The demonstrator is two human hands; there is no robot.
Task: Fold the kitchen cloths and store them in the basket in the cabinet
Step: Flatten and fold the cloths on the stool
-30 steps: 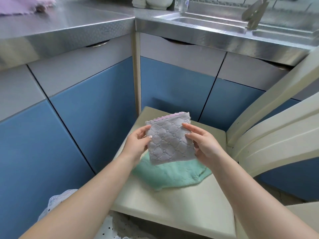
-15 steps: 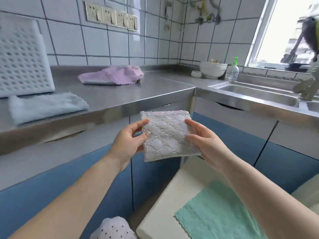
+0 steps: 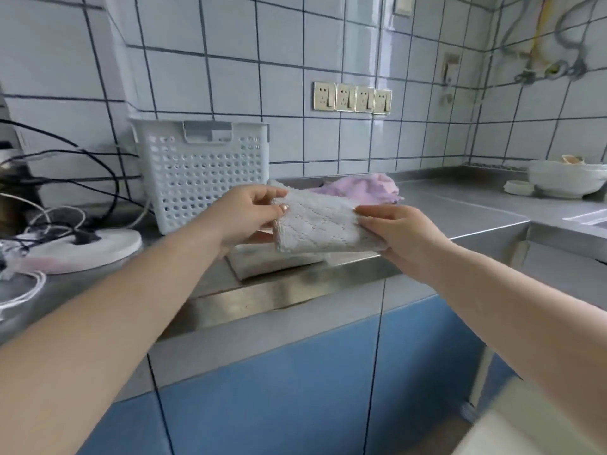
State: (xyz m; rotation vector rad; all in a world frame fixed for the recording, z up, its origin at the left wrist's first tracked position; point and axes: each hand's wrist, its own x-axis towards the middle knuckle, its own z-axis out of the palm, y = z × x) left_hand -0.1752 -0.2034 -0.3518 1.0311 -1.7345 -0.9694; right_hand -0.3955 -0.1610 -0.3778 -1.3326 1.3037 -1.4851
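Nearest you, blue cabinet fronts with grey upper bands run under the steel counter, whose bright front lip crosses just below your hands. At the lower right corner a pale blurred surface intrudes; what it is cannot be told.

Both your hands hold one folded cloth above the counter's front edge. Your left hand pinches its left side, thumb on top and fingers curled beneath; your right hand grips its right side the same way. The cloth is pale grey, quilted and pierced with small holes, a rough rectangle lying nearly flat. Something pale sits on the counter right under it, mostly hidden.

To the left lie a round white disc and a tangle of black and white cables. Behind your left hand stands one white plastic basket, perforated with round holes, with a handle slot at its rim. Just beyond the grey cloth lies one crumpled pink cloth, fleecy. The counter to the right of it is open steel as far as the corner, where a white bowl and small lid sit. On the tiled wall are four sockets in a row.
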